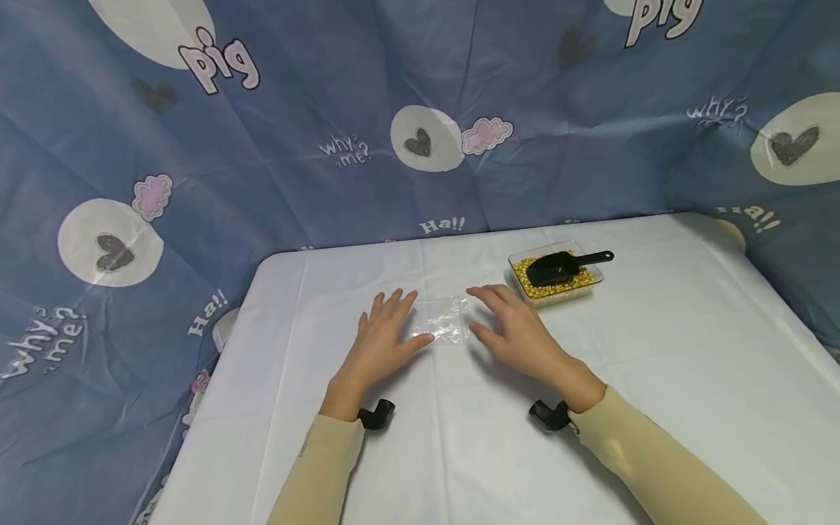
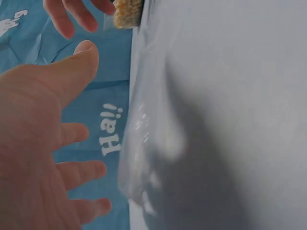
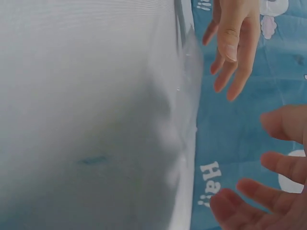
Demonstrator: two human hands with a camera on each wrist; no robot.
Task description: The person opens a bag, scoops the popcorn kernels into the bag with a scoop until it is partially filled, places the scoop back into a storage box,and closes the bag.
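A clear plastic bag (image 1: 441,321) lies flat on the white cloth between my two hands. My left hand (image 1: 383,335) hovers at its left side, fingers spread and thumb by the near edge. At the bag's right end is my right hand (image 1: 521,332), fingers loosely bent with a gap to the thumb. Neither hand holds anything. In the left wrist view the bag (image 2: 136,148) bulges slightly off the cloth, apart from the left hand (image 2: 43,139). From the right wrist, the bag (image 3: 189,86) shows beyond the right hand's fingertips (image 3: 225,203).
Behind the right hand stands a clear container (image 1: 566,297) of yellow kernels. A black scoop (image 1: 554,269) lies on the kernels, its handle over the right rim. The white-covered table (image 1: 367,474) meets a blue patterned curtain (image 1: 295,146) at the back.
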